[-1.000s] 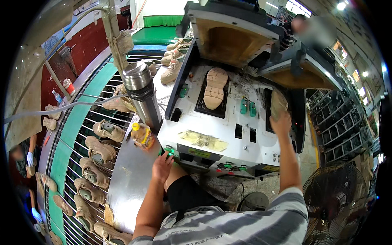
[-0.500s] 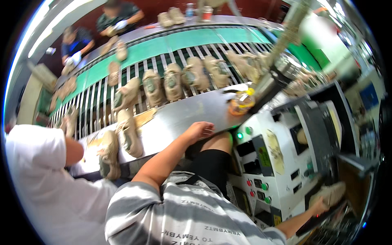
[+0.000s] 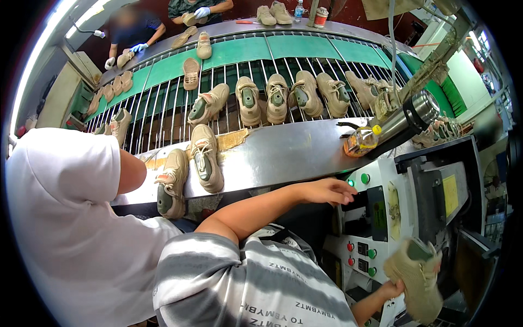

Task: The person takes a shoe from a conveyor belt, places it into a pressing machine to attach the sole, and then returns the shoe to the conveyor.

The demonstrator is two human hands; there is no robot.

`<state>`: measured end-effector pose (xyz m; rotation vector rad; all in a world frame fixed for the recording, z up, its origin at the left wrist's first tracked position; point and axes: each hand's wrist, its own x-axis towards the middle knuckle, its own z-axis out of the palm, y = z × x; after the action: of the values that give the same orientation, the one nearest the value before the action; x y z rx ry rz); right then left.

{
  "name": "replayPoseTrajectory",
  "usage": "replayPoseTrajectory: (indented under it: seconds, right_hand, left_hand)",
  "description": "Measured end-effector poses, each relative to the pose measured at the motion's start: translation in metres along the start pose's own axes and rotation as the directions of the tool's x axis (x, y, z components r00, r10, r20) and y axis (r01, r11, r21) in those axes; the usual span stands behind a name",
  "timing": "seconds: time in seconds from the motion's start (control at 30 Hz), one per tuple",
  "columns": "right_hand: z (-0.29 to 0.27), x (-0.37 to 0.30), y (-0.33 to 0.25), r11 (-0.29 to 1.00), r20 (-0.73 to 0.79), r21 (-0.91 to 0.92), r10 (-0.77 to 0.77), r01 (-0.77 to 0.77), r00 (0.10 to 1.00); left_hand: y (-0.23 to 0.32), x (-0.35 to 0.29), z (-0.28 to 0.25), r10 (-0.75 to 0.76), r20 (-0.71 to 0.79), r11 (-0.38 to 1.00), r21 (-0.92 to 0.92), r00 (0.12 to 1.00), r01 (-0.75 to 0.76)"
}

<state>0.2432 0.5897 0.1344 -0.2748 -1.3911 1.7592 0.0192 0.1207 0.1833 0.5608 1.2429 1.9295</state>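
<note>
My right hand (image 3: 392, 290) grips a beige sneaker (image 3: 415, 280) beside the machine at the lower right. The shoe's laces and a green insole show; my fingers are partly hidden behind it. My left hand (image 3: 329, 192) reaches across to the upper front of the white machine (image 3: 389, 177), near its lit green button. Its fingers are loosely bent and apart, with nothing in them. A pair of beige sneakers (image 3: 206, 158) stands on the metal ledge (image 3: 283, 152) to my left, one of them overhanging the edge.
Several beige sneakers (image 3: 276, 98) stand on the roller conveyor (image 3: 163, 111) ahead. A bottle with a yellow cap (image 3: 362, 140) and a steel flask (image 3: 414, 111) are by the machine. A person in white (image 3: 76, 218) sits close at my left; two others work across the conveyor.
My right hand has brought the sneaker from the machine's far lower right toward me. My left hand has moved right, from over the ledge to the machine front. The view has shifted.
</note>
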Motion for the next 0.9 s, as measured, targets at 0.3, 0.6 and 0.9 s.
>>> replayPoseTrajectory:
  seconds: [0.3,0.6,0.9]
  right_hand:
    - [0.356,-0.096,0.061,0.674,0.798,-0.384,0.586,-0.632,0.140]
    - [0.459,-0.242,0.126,0.941,0.921,-0.263,0.311,0.213,-0.237]
    - [0.418,-0.233,0.158,0.888,0.818,-0.442,0.457,0.126,-0.349]
  left_hand:
    - [0.059,-0.084,-0.006,0.306,-0.365,0.938,-0.043,0.879,-0.344]
    - [-0.042,-0.187,-0.098,0.301,-0.952,0.951,0.304,0.051,0.060]
    - [-0.037,-0.177,-0.106,0.540,-0.839,0.807,0.493,-0.068,0.324]
